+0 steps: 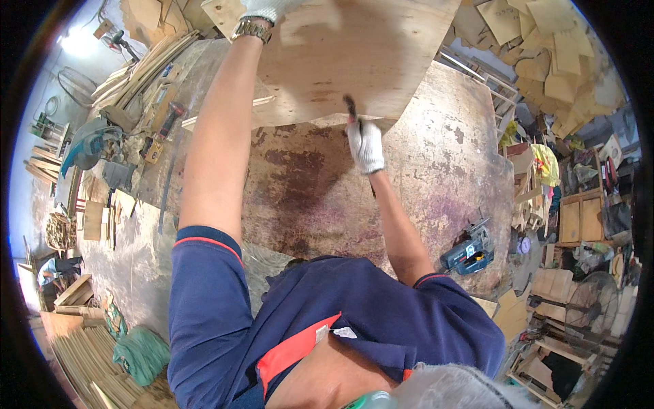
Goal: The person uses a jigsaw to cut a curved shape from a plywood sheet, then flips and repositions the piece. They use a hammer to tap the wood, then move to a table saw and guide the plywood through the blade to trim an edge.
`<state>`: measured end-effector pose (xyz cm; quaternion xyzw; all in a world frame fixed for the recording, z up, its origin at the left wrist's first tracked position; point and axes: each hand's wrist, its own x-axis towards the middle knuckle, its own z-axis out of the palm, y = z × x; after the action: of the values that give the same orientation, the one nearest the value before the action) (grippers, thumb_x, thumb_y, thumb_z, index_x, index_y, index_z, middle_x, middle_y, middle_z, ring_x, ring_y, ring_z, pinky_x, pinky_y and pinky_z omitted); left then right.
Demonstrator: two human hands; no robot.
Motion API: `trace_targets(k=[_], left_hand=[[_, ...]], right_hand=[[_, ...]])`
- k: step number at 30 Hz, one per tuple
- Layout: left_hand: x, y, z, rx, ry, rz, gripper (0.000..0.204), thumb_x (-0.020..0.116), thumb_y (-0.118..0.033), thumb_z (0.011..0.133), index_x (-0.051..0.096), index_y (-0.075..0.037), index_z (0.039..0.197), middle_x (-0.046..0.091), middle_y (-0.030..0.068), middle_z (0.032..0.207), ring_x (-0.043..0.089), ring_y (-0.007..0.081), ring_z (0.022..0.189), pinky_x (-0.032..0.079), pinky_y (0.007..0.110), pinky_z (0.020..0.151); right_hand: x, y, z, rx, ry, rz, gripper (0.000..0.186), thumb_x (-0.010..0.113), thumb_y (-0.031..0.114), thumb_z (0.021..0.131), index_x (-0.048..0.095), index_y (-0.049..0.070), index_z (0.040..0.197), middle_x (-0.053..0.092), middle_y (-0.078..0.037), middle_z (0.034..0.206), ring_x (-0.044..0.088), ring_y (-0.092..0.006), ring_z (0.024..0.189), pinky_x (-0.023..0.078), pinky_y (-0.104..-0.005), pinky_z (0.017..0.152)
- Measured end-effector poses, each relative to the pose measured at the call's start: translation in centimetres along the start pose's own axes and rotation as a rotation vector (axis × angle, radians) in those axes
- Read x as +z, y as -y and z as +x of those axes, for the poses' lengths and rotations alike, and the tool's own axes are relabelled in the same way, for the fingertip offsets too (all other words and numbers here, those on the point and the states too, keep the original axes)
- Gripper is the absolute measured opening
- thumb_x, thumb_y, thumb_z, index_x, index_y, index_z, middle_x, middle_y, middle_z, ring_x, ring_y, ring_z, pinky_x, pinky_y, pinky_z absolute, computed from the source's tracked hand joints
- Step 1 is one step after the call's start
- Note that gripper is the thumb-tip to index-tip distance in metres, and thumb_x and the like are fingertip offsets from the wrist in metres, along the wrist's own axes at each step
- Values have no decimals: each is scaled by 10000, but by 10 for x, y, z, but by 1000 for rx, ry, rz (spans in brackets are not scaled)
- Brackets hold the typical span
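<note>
A large pale plywood panel [327, 54] fills the top middle, its near edge above the worn bench top [300, 184]. My left hand [268, 8], in a white knit glove, reaches to the panel at the top edge of the picture. Its fingers are cut off there, so their grip does not show. Close to the panel's near edge, my gloved right hand [368, 146] is closed around what looks like a slim hammer [350, 108]. The tool's dark head points away from me, over the panel. A thin wood strip [262, 101] shows beside my left forearm.
On the bench at right lies a blue jigsaw [469, 252]. A drill [172, 119] and a blue-guarded saw [85, 146] are at left. Wood strips [88, 361] and a green sack [142, 354] occupy the lower left. A fan [591, 300] stands at lower right.
</note>
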<state>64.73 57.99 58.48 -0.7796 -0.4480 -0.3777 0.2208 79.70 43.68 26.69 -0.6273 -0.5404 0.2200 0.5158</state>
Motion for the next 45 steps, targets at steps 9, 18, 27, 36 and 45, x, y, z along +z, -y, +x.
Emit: trace_targets(k=[9, 18, 27, 36, 45], left_hand=[[6, 1, 24, -78, 216, 8, 587, 596, -651, 869, 773, -105, 747, 717, 160, 713, 720, 333, 702, 554, 450, 656], [16, 9, 35, -71, 198, -8, 596, 565, -656, 871, 785, -111, 772, 736, 178, 790, 729, 348, 789, 551, 464, 717], [-2, 7, -6, 78, -79, -62, 514, 624, -610, 830, 763, -115, 827, 704, 164, 759, 698, 359, 744, 531, 456, 679], [-57, -25, -138, 238, -325, 90, 588, 569, -738, 836, 759, -190, 933, 714, 65, 871, 693, 283, 814, 515, 457, 815], [-99, -77, -313, 257, -170, 180, 480, 532, -691, 918, 737, -261, 979, 713, -3, 985, 671, 234, 941, 390, 540, 1100]], right_hand=[[-41, -171, -204, 919, 100, 325, 375, 636, 411, 982, 606, 65, 838, 565, -64, 595, 514, -215, 437, 396, -369, 422], [-83, -187, -244, 1007, 3, 712, 291, 639, 372, 1010, 547, 117, 904, 479, 8, 599, 425, -121, 421, 315, -297, 389], [-64, -178, -237, 964, -145, 487, 318, 646, 338, 996, 561, 114, 787, 494, 8, 534, 429, -116, 367, 305, -296, 352], [-63, -176, -239, 921, -144, 459, 322, 654, 345, 994, 579, 118, 779, 512, 21, 546, 448, -103, 386, 317, -287, 363], [-62, -178, -241, 951, -161, 373, 295, 649, 350, 998, 608, 107, 837, 545, -8, 585, 464, -126, 397, 340, -303, 371]])
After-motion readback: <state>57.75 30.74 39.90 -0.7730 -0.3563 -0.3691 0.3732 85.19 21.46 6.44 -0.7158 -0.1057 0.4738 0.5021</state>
